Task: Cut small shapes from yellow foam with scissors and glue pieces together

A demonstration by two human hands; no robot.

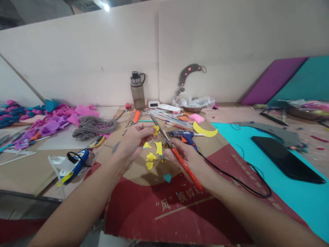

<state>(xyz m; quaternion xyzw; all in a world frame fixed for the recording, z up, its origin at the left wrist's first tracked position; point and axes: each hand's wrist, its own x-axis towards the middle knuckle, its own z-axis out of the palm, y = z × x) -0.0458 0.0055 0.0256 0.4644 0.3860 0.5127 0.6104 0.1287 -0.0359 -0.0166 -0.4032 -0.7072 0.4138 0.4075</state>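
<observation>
Between the fingertips of my left hand is a small yellow foam piece. My right hand grips red-handled scissors, seen edge-on, their long metal blades pointing up and away beside the yellow piece. Under my hands, on the cardboard, lie several yellow cutouts, among them a flower shape, a heart and a strip. Closer to me is a small blue heart. A blue glue gun rests just beyond my right hand, near a yellow crescent.
A water bottle and a small clock stand by the back wall. Grey cord and a power strip lie left. A black cable runs right toward a dark phone-like slab on a blue sheet.
</observation>
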